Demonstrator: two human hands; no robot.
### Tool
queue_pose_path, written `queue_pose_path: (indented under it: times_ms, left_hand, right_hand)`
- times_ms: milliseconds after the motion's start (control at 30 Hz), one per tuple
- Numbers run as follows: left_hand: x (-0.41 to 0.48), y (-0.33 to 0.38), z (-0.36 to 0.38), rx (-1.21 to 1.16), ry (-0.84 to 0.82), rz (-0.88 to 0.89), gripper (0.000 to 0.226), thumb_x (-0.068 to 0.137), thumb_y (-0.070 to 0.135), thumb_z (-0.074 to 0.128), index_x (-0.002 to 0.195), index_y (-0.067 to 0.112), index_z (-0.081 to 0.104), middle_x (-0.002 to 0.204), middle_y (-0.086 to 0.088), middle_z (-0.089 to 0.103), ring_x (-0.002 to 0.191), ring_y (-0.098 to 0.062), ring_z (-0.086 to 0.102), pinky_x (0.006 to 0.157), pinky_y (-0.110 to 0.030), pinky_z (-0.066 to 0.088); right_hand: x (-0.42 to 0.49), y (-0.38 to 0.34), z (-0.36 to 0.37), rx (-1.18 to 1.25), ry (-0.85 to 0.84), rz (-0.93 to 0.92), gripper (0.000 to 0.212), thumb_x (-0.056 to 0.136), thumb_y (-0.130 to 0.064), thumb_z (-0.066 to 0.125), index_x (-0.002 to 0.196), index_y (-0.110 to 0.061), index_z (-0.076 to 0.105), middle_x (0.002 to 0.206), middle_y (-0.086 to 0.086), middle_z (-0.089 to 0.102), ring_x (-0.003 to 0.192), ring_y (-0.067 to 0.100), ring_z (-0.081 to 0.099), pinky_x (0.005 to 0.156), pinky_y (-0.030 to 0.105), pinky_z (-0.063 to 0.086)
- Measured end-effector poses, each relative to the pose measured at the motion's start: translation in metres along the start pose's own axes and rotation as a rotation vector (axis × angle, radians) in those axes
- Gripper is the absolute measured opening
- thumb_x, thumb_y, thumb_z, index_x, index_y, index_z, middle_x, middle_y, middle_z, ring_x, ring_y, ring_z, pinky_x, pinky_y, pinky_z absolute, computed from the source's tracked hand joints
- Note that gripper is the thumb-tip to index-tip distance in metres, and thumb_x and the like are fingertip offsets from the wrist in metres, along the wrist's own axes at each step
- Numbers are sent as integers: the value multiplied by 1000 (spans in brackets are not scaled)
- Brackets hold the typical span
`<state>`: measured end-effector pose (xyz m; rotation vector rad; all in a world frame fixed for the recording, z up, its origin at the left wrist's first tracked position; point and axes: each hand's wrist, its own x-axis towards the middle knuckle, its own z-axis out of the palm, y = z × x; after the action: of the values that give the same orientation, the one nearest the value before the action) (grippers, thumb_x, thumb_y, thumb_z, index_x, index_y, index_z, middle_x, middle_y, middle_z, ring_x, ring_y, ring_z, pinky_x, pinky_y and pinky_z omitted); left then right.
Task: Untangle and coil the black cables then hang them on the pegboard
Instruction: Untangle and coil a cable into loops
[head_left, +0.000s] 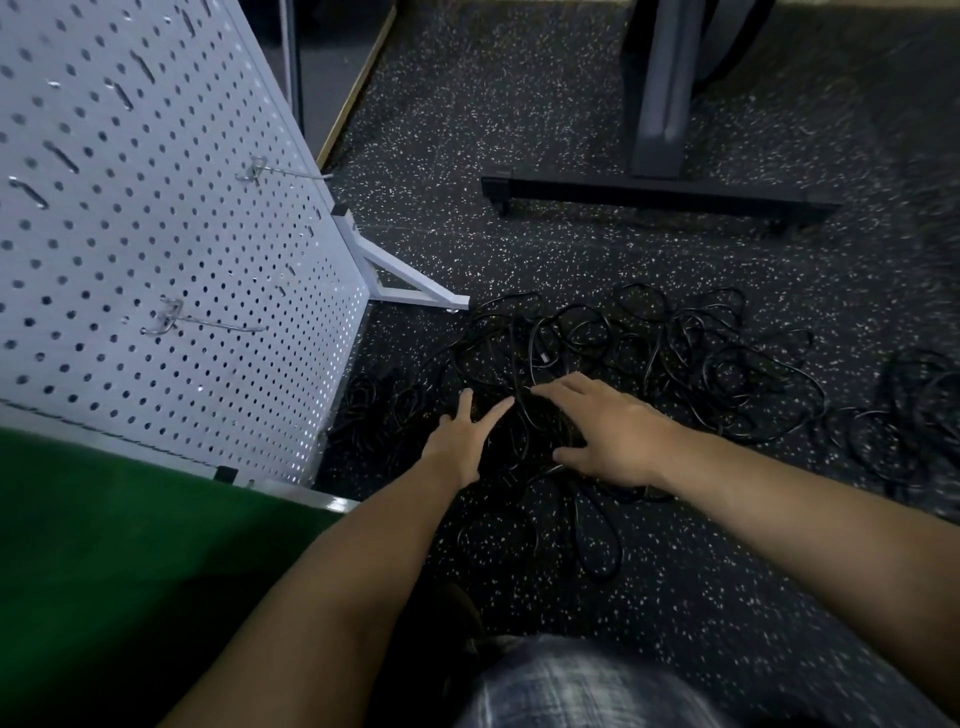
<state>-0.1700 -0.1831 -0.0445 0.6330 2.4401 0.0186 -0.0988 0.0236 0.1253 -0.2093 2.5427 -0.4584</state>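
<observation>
While the left hand (460, 441) hovers with fingers spread, the right hand (605, 431) rests flat, fingers extended, on the tangled black cables (649, 353).

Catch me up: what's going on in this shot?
A person reaches down with both hands into a tangle of black cables on the floor. The left hand and right hand lie spread over the pile, and neither plainly grips a cable. Nothing looks coiled yet. The pegboard stands to the left, and its two hooks are bare. More cable lies off to the right.
</observation>
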Motion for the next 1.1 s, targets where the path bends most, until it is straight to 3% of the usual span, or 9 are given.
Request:
queue_pose_path:
  times_ms: [133, 267, 333, 467, 600, 767, 900, 1000, 1100]
  left_hand:
    - [13, 11, -7, -69, -1, 17, 96, 91, 3, 72, 159, 45, 19, 160, -20, 24, 129, -44, 47, 98, -47, 52]
    - [11, 28, -14, -124, 2, 52, 44, 90, 1, 69, 115, 28, 44, 140, -16, 38, 96, -31, 56, 83, -44, 57]
    - [4, 41, -20, -146, -17, 95, 33, 92, 10, 72, 109, 24, 47, 137, -14, 36, 97, -31, 55, 86, -47, 56]
    - [-14, 83, -23, -205, -8, 293, 30, 94, 23, 75, 118, 20, 58, 121, -8, 39, 104, -35, 61, 95, -45, 53]
    - [-41, 126, -15, -277, -28, 547, 30, 99, 28, 68, 126, 19, 59, 109, -6, 44, 97, -24, 52, 83, -32, 40]
    - [-56, 153, -31, -567, 73, 493, 30, 103, 19, 65, 132, 22, 67, 112, -6, 72, 76, -14, 72, 78, -34, 61]
    - [-58, 165, -59, -598, 132, 508, 21, 106, 19, 60, 122, 15, 71, 92, 1, 76, 57, -13, 72, 60, -30, 60]
    - [-58, 168, -79, -618, 148, 491, 19, 106, 20, 59, 119, 18, 74, 92, 2, 77, 58, -12, 73, 60, -30, 59]
    - [-55, 173, -99, -659, 122, 452, 17, 106, 29, 60, 110, 24, 76, 80, -2, 77, 60, -14, 71, 58, -32, 56]
  right_hand:
    - [-15, 8, -1, -8, 6, 1, 83, 100, -35, 68, 167, -30, 18, 166, -8, 23, 150, 19, 33, 121, 39, 36]
    - [-32, 21, -4, -17, 25, 25, 84, 99, -34, 69, 166, -28, 20, 164, -7, 27, 150, 19, 34, 122, 39, 35]
    - [-42, 28, -5, -7, 25, 53, 83, 98, -35, 69, 166, -28, 22, 162, -7, 30, 149, 19, 34, 121, 40, 36]
    - [-64, 45, -8, -12, -30, 147, 83, 97, -38, 69, 165, -30, 22, 162, -7, 29, 148, 19, 35, 119, 40, 38]
    - [-86, 60, -9, -33, -95, 239, 87, 97, -38, 71, 166, -31, 19, 168, -5, 22, 152, 22, 32, 121, 41, 36]
    - [-102, 82, -1, -13, -144, 261, 97, 89, -46, 80, 165, -32, 22, 170, 0, 23, 157, 24, 26, 125, 43, 31]
    - [-101, 99, 14, 45, -58, 286, 60, 94, -38, 75, 148, -32, 49, 140, 1, 54, 130, 23, 53, 108, 39, 46]
    - [-101, 107, 7, 165, 19, 317, 9, 105, -32, 61, 109, -25, 65, 102, 2, 75, 79, 9, 69, 72, 25, 53]
    - [-108, 116, -3, 201, -30, 276, 13, 101, -39, 68, 106, -27, 67, 85, -7, 76, 64, -4, 62, 55, 10, 40]
